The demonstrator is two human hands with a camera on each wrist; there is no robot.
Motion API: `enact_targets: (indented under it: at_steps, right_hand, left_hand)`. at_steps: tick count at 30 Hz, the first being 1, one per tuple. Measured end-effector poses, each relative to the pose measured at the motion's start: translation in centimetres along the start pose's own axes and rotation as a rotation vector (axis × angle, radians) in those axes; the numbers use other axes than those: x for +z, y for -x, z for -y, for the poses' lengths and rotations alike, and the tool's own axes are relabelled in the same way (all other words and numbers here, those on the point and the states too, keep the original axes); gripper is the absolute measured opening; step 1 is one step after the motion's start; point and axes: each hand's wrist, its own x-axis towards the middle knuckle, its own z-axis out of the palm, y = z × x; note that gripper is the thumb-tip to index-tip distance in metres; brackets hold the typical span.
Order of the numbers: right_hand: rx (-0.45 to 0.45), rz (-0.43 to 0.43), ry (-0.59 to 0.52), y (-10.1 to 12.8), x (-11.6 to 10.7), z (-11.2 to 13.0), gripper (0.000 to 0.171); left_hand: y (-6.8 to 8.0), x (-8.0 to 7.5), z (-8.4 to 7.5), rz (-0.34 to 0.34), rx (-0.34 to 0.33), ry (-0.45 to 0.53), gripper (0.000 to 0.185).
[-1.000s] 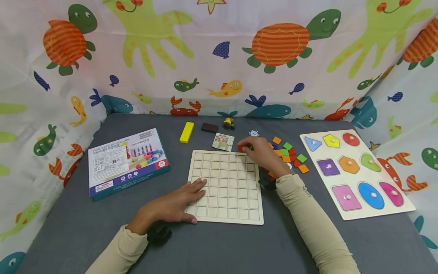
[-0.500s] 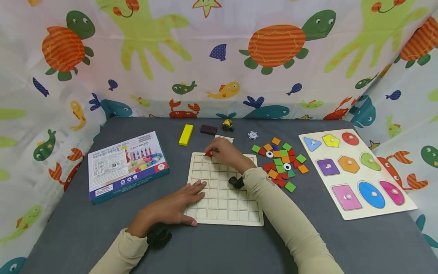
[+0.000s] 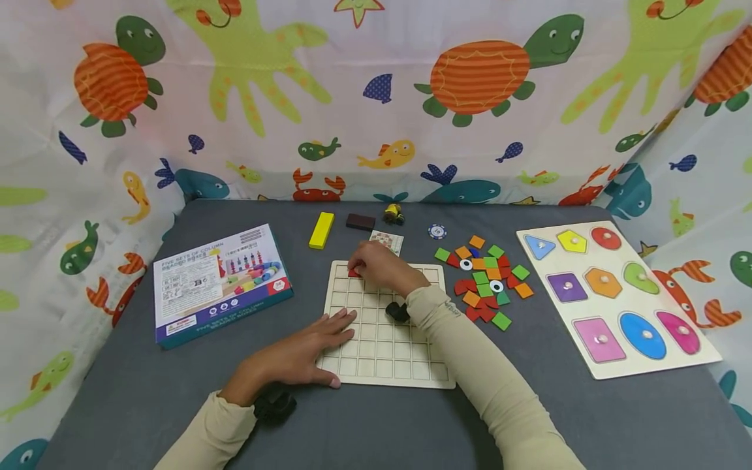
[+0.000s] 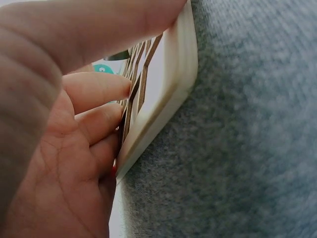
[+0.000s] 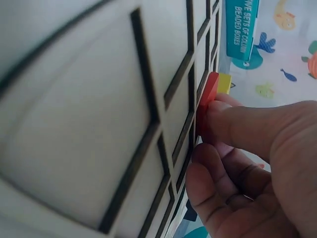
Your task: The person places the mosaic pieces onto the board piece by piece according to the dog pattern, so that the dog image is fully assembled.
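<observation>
A pale wooden grid board (image 3: 382, 352) lies on the grey table in front of me. My right hand (image 3: 378, 266) pinches a small red square tile (image 3: 354, 273) and holds it down against a cell in the board's far row, near its left end. In the right wrist view the red tile (image 5: 208, 96) sits between fingertips and the grid board (image 5: 89, 124). My left hand (image 3: 305, 352) lies flat, fingers straight, on the board's near left corner. In the left wrist view its fingers (image 4: 94, 119) press the board's edge (image 4: 163, 99).
A heap of coloured tiles (image 3: 484, 281) lies right of the board, a shape puzzle board (image 3: 617, 297) further right. A game box (image 3: 220, 281) lies at the left. A yellow block (image 3: 321, 229), brown block (image 3: 360, 222), pattern card (image 3: 388, 240) and chip (image 3: 437, 231) sit behind.
My right hand carried the red tile from the heap's side leftward across the board's far edge and lowered it onto a far-row cell. The left hand stayed put.
</observation>
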Motion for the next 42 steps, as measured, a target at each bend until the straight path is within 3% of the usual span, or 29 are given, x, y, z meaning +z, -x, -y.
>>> enact_targets:
  at_steps: [8, 15, 19, 28, 35, 42]
  right_hand:
    - [-0.007, 0.017, 0.029, 0.4, -0.3, -0.2, 0.012]
    - [-0.013, 0.045, 0.105, 0.4, -0.6, 0.5, 0.015]
    - [0.002, 0.010, 0.062, 0.9, -1.4, 0.0, 0.022]
    - [0.152, -0.121, -0.096, 4.8, -5.1, -4.2, 0.027]
    - [0.237, -0.185, -0.067, 8.4, -6.9, -8.6, 0.031]
    - [0.347, -0.142, -0.086, 11.4, -7.3, -12.2, 0.032]
  left_hand:
    - [0.0, -0.2, -0.2, 0.000, 0.010, 0.004, 0.087]
    - [0.0, -0.2, -0.3, 0.004, -0.016, 0.022, 0.087]
    - [0.1, -0.1, -0.3, 0.000, -0.034, 0.018, 0.088]
    - [0.0, -0.2, -0.6, -0.002, -0.048, 0.025, 0.087]
    - [0.0, -0.2, -0.6, 0.002, -0.054, 0.024, 0.087]
    - [0.2, 0.0, -0.5, 0.008, -0.061, 0.021, 0.087]
